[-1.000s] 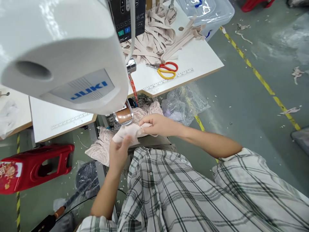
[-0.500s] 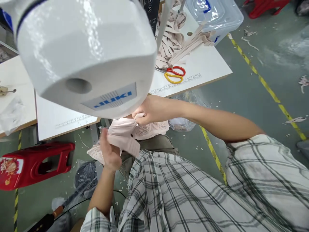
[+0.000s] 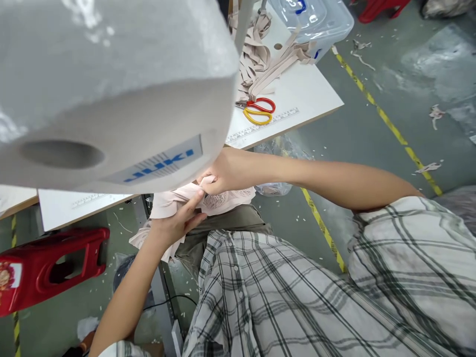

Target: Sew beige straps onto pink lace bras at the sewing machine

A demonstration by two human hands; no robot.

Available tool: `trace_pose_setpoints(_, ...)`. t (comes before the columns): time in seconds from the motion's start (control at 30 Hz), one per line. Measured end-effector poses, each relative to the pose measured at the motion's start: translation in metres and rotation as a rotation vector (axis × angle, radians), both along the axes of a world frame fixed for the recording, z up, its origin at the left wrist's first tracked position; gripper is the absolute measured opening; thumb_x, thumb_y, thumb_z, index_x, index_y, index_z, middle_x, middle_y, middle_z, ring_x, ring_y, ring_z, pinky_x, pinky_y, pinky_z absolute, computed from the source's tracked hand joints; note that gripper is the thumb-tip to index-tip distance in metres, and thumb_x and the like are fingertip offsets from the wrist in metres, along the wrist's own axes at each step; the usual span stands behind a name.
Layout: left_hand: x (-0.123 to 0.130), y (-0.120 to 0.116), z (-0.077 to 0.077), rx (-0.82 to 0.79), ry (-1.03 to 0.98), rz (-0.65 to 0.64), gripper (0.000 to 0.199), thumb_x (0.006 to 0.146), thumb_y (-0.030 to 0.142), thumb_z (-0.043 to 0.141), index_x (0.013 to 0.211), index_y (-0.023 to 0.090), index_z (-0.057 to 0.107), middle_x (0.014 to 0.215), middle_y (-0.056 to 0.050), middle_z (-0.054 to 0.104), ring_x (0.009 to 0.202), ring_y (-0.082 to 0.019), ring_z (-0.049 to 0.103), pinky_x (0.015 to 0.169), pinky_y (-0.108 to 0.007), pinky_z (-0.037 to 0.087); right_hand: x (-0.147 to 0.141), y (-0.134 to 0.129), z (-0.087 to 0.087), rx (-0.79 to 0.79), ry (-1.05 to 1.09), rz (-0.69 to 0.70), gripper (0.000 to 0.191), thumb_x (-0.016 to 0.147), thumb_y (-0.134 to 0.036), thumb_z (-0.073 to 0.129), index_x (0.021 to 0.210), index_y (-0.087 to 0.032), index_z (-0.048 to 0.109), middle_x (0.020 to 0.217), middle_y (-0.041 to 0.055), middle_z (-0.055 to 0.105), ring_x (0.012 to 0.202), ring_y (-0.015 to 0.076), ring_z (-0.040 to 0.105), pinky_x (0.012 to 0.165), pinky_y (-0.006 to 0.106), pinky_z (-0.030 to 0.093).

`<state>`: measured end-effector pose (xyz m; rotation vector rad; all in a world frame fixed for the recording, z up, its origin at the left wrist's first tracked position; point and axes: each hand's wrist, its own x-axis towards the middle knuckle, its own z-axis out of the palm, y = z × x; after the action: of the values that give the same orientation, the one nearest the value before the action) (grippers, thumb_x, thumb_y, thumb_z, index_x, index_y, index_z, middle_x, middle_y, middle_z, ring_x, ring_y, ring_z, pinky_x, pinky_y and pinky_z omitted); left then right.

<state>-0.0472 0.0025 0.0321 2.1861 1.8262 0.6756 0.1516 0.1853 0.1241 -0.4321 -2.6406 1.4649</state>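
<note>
A pale pink garment piece with lace [image 3: 232, 199] lies across my lap, below the head of a white sewing machine [image 3: 156, 119] marked JUKI. Just under the machine's lower edge, my right hand [image 3: 221, 173] pinches a fold of the pink fabric between thumb and fingers. My left hand [image 3: 180, 220] meets it from the left, its index finger reaching to the right fingertips and its thumb held lower, apart. Fabric bunches at those left fingers, and some of them are hidden by it. The machine head covers the needle area.
Red-and-yellow-handled scissors [image 3: 260, 111] lie on the white table [image 3: 316, 91] beside a printed ruler scale and a heap of beige fabric strips [image 3: 256, 59]. A clear plastic box [image 3: 327, 25] stands behind. At left is a red stool [image 3: 40, 277]. Scraps dot the green floor.
My left hand has moved up and right to the fabric beside my right hand; it was open and blurred lower down. The hanging pink flap is now gathered. The view has shifted closer to the machine.
</note>
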Motion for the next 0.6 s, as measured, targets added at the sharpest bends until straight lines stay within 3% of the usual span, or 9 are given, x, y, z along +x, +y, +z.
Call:
trace_pose_setpoints(0.1, 0.009, -0.002, 0.006, 0.002, -0.056, 0.05, 0.064, 0.075, 0.041, 0.083, 0.136, 0.032, 0.065, 0.101, -0.007, 0.077, 0.109, -0.031, 0.069, 0.11, -0.038, 0.045, 0.006, -0.004, -0.01, 0.159, -0.014, -0.015, 0.009, 0.086, -0.022, 0.061, 0.086, -0.019, 0.07, 0.076, 0.0023, 0.063, 0.071, 0.0151, 0.051, 0.066, 0.029, 0.036)
trace_pose_setpoints(0.17, 0.019, -0.004, 0.012, 0.032, -0.035, 0.067, 0.066, 0.079, 0.039, 0.081, 0.141, 0.031, 0.06, 0.093, -0.007, 0.076, 0.1, -0.029, 0.071, 0.105, -0.036, 0.047, 0.012, -0.008, -0.022, 0.261, 0.086, -0.071, 0.018, 0.091, -0.028, 0.06, 0.104, -0.021, 0.071, 0.101, 0.0072, 0.067, 0.09, 0.0202, 0.057, 0.079, 0.033, 0.041)
trace_pose_setpoints(0.23, 0.028, -0.005, 0.019, 0.052, -0.001, 0.097, 0.066, 0.083, 0.037, 0.077, 0.145, 0.031, 0.055, 0.09, -0.007, 0.076, 0.09, -0.026, 0.071, 0.1, -0.034, 0.049, 0.019, -0.012, -0.034, 0.35, 0.213, -0.141, 0.02, 0.095, -0.03, 0.057, 0.108, -0.023, 0.071, 0.116, 0.0095, 0.063, 0.109, 0.025, 0.055, 0.093, 0.039, 0.04)
trace_pose_setpoints(0.3, 0.036, -0.006, 0.025, 0.054, 0.027, 0.128, 0.066, 0.085, 0.037, 0.074, 0.147, 0.031, 0.053, 0.09, -0.006, 0.075, 0.082, -0.023, 0.069, 0.094, -0.032, 0.05, 0.023, -0.015, -0.043, 0.383, 0.294, -0.189, 0.018, 0.097, -0.028, 0.055, 0.101, -0.024, 0.072, 0.115, 0.0085, 0.063, 0.113, 0.0258, 0.053, 0.098, 0.043, 0.038)
trace_pose_setpoints(0.43, 0.044, -0.006, 0.031, 0.06, 0.121, 0.156, 0.066, 0.088, 0.04, 0.071, 0.149, 0.03, 0.049, 0.095, -0.006, 0.076, 0.081, -0.021, 0.068, 0.081, -0.027, 0.052, 0.023, -0.016, -0.049, 0.357, 0.327, -0.219, 0.015, 0.094, -0.023, 0.058, 0.095, -0.024, 0.073, 0.105, 0.0053, 0.065, 0.103, 0.0222, 0.056, 0.095, 0.04, 0.04)
trace_pose_setpoints(0.6, 0.044, -0.004, 0.033, 0.106, 0.292, 0.152, 0.062, 0.092, 0.039, 0.066, 0.151, 0.032, 0.047, 0.079, -0.002, 0.072, 0.07, -0.018, 0.064, 0.067, -0.025, 0.051, 0.02, -0.011, -0.047, 0.37, 0.362, -0.214, 0.013, 0.092, -0.021, 0.061, 0.093, -0.024, 0.074, 0.101, 0.0045, 0.065, 0.102, 0.0213, 0.056, 0.092, 0.037, 0.042)
